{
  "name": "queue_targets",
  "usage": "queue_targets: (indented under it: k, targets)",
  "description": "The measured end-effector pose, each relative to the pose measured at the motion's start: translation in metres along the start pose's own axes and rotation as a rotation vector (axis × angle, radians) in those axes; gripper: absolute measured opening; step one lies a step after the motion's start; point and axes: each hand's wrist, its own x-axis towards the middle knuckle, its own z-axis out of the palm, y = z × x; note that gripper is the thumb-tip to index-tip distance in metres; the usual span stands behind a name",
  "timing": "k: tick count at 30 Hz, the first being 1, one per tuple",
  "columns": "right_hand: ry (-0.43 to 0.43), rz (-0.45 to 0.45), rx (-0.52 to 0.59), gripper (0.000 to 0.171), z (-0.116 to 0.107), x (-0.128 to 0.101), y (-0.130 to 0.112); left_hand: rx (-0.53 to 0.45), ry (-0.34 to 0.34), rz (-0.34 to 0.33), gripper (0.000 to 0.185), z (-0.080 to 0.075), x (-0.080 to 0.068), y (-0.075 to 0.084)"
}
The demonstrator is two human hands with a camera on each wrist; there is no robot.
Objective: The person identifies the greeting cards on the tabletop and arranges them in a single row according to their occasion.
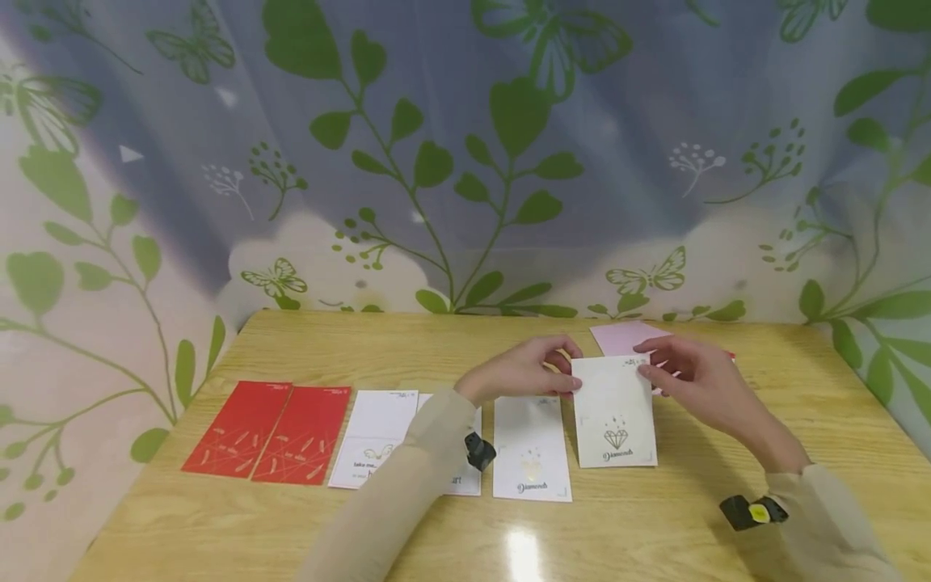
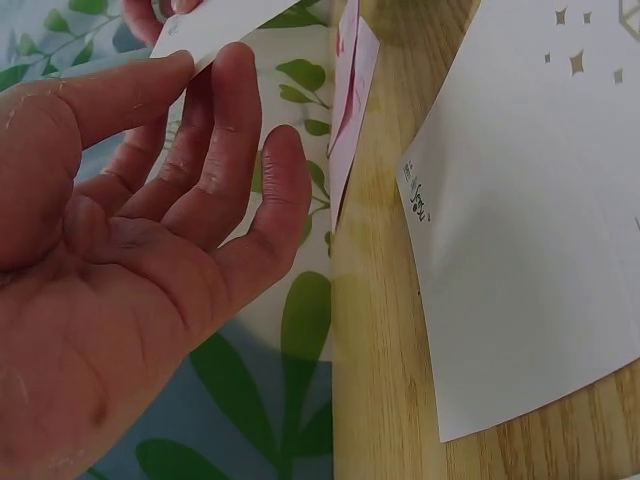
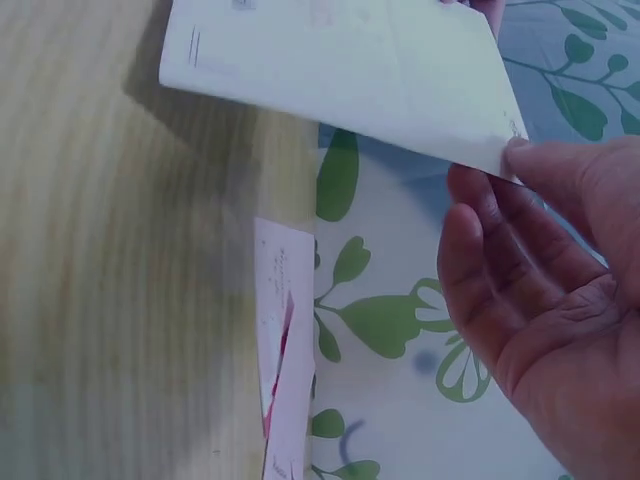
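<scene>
While the left-hand grip (image 1: 525, 369) and right-hand grip (image 1: 697, 378) each pinch its upper part, a white Diamonds card (image 1: 614, 412) is tilted over the desk (image 1: 218, 525); left of that card lie another Diamonds card (image 1: 529, 449), white lettered cards (image 1: 374, 424) and two red cards (image 1: 301, 436), and behind it, pink paper (image 1: 618, 336).
</scene>
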Motion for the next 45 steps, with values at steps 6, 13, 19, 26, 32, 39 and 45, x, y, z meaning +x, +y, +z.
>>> queue_targets:
  k: [6,13,19,26,32,39,45]
  targets:
    - [-0.05,0.059,0.007,0.024,0.003,-0.01,-0.002,0.081,-0.02,0.011,0.028,0.006,-0.002,0.001]
    - [-0.019,0.001,-0.008,0.014,0.011,-0.012,0.003,0.309,0.0,0.077,0.023,0.009,0.0,0.0]
    - [-0.001,-0.059,-0.06,0.013,0.02,-0.011,0.011,0.469,0.014,0.061,0.021,0.013,0.005,0.002]
    - [-0.026,-0.085,-0.117,0.012,0.026,-0.009,0.014,0.532,0.029,0.031,0.014,0.015,0.007,0.0]
    - [-0.073,-0.05,-0.141,0.011,0.03,-0.008,0.015,0.587,0.033,0.033,0.012,0.014,0.008,-0.002]
    - [-0.109,-0.01,-0.141,0.011,0.034,-0.005,0.017,0.626,0.031,0.021,0.011,0.014,0.013,-0.007]
    - [-0.113,-0.03,-0.167,0.012,0.039,-0.002,0.02,0.642,0.033,-0.014,0.01,0.015,0.014,-0.011]
